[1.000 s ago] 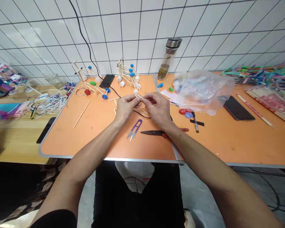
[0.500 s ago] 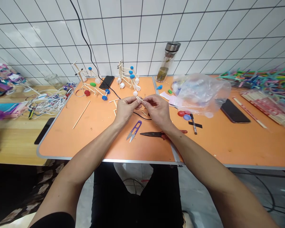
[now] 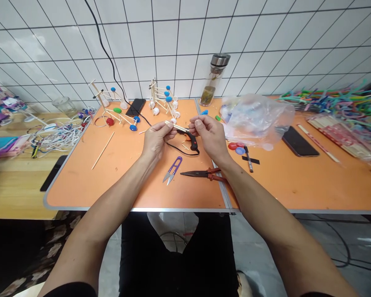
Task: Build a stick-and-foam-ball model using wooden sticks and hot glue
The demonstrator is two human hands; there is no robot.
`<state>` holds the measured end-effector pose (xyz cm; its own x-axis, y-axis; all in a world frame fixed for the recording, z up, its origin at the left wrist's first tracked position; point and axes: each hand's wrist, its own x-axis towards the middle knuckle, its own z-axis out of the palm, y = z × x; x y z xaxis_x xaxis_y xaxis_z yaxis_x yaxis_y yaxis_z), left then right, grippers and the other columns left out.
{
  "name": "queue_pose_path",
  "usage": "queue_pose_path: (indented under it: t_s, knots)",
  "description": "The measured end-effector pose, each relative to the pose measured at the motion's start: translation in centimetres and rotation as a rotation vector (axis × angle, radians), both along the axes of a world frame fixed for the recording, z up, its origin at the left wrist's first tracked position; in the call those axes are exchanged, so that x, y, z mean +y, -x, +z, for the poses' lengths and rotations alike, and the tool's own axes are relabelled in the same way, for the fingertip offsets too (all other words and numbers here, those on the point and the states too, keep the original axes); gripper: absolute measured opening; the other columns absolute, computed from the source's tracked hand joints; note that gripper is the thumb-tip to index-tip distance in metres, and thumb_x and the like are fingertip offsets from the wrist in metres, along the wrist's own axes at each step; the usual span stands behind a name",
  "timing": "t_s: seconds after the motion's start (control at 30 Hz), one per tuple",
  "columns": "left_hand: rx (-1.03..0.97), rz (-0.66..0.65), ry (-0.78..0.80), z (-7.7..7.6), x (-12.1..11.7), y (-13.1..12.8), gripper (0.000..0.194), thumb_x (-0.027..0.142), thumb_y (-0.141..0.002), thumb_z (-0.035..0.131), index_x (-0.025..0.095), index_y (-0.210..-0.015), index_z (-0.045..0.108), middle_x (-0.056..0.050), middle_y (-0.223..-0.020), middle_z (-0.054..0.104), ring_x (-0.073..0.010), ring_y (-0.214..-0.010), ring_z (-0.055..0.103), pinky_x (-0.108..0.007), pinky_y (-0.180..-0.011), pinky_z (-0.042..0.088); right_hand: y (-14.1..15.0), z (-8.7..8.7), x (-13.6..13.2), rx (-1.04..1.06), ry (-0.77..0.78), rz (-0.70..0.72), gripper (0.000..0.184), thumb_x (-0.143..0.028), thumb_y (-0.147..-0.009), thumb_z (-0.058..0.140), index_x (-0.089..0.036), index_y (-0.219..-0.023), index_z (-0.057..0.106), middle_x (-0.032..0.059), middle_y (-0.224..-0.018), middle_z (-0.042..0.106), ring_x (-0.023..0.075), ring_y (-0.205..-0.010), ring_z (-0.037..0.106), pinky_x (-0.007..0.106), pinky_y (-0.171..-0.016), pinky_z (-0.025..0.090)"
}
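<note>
Slim pale wooden sticks (image 3: 179, 128) are held above the orange worktop (image 3: 259, 192), pinched near one end in the grip of the left hand (image 3: 154, 142), with their free ends pointing toward the right hand (image 3: 212, 135). Half a second ago both hands met on these sticks; now the right hand has drawn off to the side. Its grip is bent, thumb and forefinger close to each other; whether anything is caught between them I cannot tell.

That parting brings into view a black glue gun (image 3: 193, 144), earlier mostly hidden, beyond and below the sticks. Nearer the person lie purple-handled metal snips (image 3: 174, 166) and, beside them, red-handled long-nosed pliers (image 3: 200, 174), whose handles show more fully than before. Behind the left hand stands a wooden-stick model with blue and white round pieces (image 3: 168, 99); a loose wooden stick (image 3: 103, 150) lies to that hand's left.
</note>
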<state>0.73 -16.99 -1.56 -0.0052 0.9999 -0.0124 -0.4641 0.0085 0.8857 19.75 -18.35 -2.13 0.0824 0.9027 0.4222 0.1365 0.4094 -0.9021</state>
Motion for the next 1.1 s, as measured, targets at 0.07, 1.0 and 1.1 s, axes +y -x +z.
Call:
queue_pose_path:
  t_s: [0.07, 1.0, 1.1]
  knots:
    - [-0.005, 0.001, 0.003, 0.2, 0.0, 0.0, 0.014, 0.022, -0.084, 0.094, 0.017, -0.086, 0.081, -0.001, -0.080, 0.080, -0.0075, -0.067, 0.073, -0.018, -0.069, 0.060, 0.2, -0.2, 0.0, -0.009, 0.032, 0.037, 0.060, -0.083, -0.095, 0.071, -0.024, -0.106, 0.077, 0.0052, -0.096, 0.081, 0.0188, -0.084, 0.077, 0.034, -0.079, 0.064]
    - [0.120, 0.022, -0.170, -0.5, -1.3, -0.8, 0.020, 0.036, -0.085, 0.095, 0.021, -0.094, 0.087, -0.003, -0.090, 0.085, -0.0108, -0.074, 0.075, -0.024, -0.077, 0.062, 1.5, 0.2, -1.2, -0.111, 0.053, 0.051, 0.039, -0.060, -0.094, 0.078, -0.022, -0.085, 0.074, 0.0007, -0.073, 0.070, 0.0132, -0.057, 0.059, 0.027, -0.051, 0.046]
    - [0.080, 0.005, -0.131, -0.4, -1.2, -0.9, 0.022, 0.034, -0.081, 0.099, 0.019, -0.093, 0.087, -0.003, -0.087, 0.084, -0.0114, -0.073, 0.076, -0.026, -0.078, 0.063, 1.4, 0.2, -1.3, -0.117, 0.043, 0.050, 0.034, -0.054, -0.095, 0.076, -0.023, -0.084, 0.074, -0.0003, -0.072, 0.068, 0.0136, -0.058, 0.057, 0.027, -0.052, 0.047]
